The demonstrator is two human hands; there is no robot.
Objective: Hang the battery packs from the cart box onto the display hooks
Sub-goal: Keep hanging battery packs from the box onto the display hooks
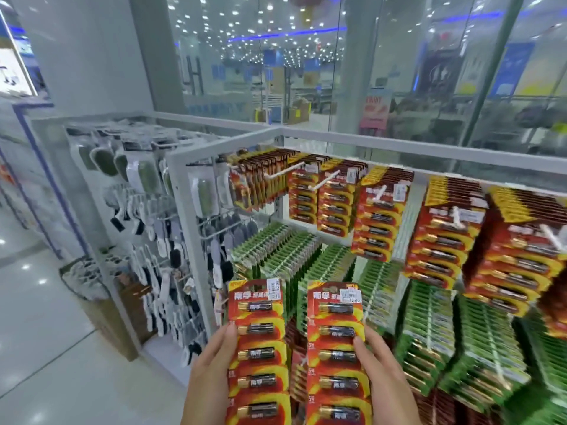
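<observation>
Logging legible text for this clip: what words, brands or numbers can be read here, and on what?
"南孚": brand on the left-hand pack and the right-hand pack.
"12.00": price sticker on the right-hand pack.
Price sticker on the left-hand pack: blurred.
Red poster behind the glass: unreadable.
Hanging packs: print too blurred.

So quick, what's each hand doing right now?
Left hand: grips the left battery pack.
Right hand: grips the right battery pack.
</observation>
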